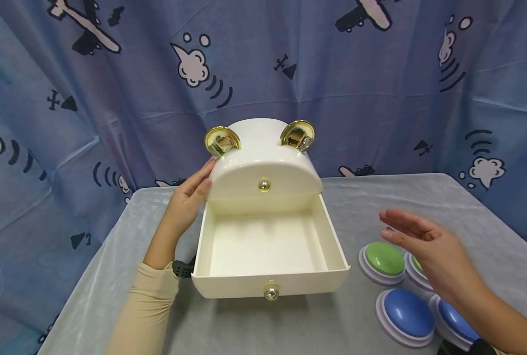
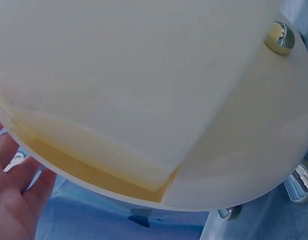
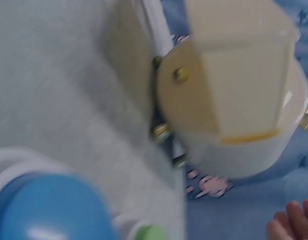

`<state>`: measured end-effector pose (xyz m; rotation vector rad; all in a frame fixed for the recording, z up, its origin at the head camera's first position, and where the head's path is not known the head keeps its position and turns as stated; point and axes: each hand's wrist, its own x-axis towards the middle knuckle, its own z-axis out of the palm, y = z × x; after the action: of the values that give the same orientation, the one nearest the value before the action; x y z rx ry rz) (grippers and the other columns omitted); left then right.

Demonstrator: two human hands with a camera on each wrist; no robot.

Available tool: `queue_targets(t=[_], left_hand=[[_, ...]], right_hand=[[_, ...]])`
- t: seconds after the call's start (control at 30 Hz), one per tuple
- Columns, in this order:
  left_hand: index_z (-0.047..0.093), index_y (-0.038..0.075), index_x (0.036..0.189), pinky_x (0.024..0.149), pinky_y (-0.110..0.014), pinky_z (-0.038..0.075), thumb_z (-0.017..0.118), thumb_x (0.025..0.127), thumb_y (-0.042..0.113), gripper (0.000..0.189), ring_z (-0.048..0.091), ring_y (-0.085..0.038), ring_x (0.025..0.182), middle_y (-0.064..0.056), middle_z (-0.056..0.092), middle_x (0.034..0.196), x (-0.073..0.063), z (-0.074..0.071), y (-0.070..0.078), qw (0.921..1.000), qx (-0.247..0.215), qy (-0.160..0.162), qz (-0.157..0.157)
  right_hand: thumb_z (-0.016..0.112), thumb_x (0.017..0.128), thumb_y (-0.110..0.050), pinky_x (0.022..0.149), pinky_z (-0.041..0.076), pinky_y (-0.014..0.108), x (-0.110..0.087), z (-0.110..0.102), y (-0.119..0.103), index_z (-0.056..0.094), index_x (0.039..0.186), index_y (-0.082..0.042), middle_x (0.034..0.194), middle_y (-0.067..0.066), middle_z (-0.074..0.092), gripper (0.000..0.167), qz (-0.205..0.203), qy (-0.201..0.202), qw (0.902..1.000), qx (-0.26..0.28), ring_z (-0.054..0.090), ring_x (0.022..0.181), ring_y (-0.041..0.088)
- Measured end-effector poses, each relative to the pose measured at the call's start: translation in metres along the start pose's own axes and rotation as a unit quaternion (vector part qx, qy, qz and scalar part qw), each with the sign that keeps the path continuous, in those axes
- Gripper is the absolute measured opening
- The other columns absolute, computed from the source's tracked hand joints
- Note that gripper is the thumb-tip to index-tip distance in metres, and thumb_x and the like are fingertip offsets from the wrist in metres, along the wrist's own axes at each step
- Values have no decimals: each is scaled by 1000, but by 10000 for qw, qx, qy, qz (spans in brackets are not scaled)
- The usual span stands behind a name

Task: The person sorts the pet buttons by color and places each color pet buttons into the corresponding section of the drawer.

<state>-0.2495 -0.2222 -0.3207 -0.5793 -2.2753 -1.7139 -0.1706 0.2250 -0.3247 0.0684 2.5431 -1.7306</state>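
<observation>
Glossy white plastic is seen in the domed cabinet [image 1: 265, 165] with two gold ear-shaped pieces [image 1: 222, 140], which is stood on the grey cloth-covered table [image 1: 330, 335], its shallow cream-white drawer [image 1: 228, 287] pulled well out towards the wearer. By the left hand [image 1: 185, 199] the cabinet's left side is touched, with fingers extended; that grip is relaxed and is not clenched round anything. The right hand [image 1: 434, 246] is raised to the right of the drawer, its grip released, with nothing held. Near it, a round green-domed button on a white base [image 1: 384, 258] and a round blue-domed button on a white base [image 1: 409, 311] are placed, each beside a partly hidden twin. The step in hand is judged to be the steadying of the opened cabinet while the right hand is free. For a button to be taken next, the right fingers would need to be lowered and closed round its base; for the drawer to be shut, its front would need to be pushed evenly, with the cabinet braced.
</observation>
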Motion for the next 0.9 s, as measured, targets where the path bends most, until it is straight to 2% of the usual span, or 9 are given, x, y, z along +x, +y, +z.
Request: queue_targets(t=[0.1,0.2,0.27,0.33,0.4,0.43,0.53,0.6,0.9], left_hand=[[43,12,151,125,-32,25,47,106,25,47,29,-10,150,3,36,161,0,0,1,10000,-22,-5,12],[43,12,151,125,-32,25,47,106,24,47,29,-10,150,3,36,161,0,1,0,10000,-43,-19,35],[42,12,151,125,-32,25,47,107,23,47,29,-10,150,3,36,161,0,0,0,10000,-60,-22,36],[43,12,151,125,-32,25,47,107,22,46,29,-10,150,3,36,161,0,0,0,10000,-77,-13,27],[43,12,151,125,-32,25,47,107,22,46,29,-10,150,3,36,161,0,0,0,9999,-102,-16,15],[42,12,152,125,-32,25,47,107,23,46,29,-9,151,4,36,161,0,0,0,9999,-103,-27,8],[42,12,152,125,-32,25,46,107,23,47,28,-10,151,3,35,161,0,0,0,9999,-112,-45,17],[41,12,152,125,-33,25,46,107,23,47,28,-10,151,4,35,161,0,0,0,9999,-100,-52,17],[42,13,152,125,-33,25,46,107,24,47,28,-9,151,5,35,161,-1,-1,1,9999,-82,-61,-32]], right_hand=[[69,91,-47,105,49,29,5,-4,12,38,155,-19,121,-36,53,75,480,15,9979,-439,53,103,-22],[69,90,-50,100,48,20,7,-8,24,37,155,-17,118,-38,52,79,600,77,9963,-616,49,101,-25],[69,90,-50,101,47,21,8,-10,31,38,155,-17,117,-39,53,79,613,116,9959,-652,47,103,-26],[69,91,-50,106,46,26,9,-10,38,37,155,-16,126,-35,54,80,616,65,9953,-745,51,118,-15],[68,91,-50,116,38,49,10,-10,42,32,157,-14,143,-21,52,83,723,-29,9944,-776,48,136,5],[68,92,-50,116,32,60,11,-10,43,29,158,-12,151,-11,48,86,781,-108,9938,-783,42,143,16],[66,94,-47,115,23,70,12,-10,47,20,159,-6,163,15,27,90,891,-344,9923,-787,22,150,42],[65,95,-45,114,22,71,13,-10,50,17,159,-3,163,23,20,90,924,-479,9912,-820,18,148,48],[70,92,-46,113,24,71,15,-9,63,18,158,-2,161,25,20,95,1106,-568,9867,-1050,20,148,49]])
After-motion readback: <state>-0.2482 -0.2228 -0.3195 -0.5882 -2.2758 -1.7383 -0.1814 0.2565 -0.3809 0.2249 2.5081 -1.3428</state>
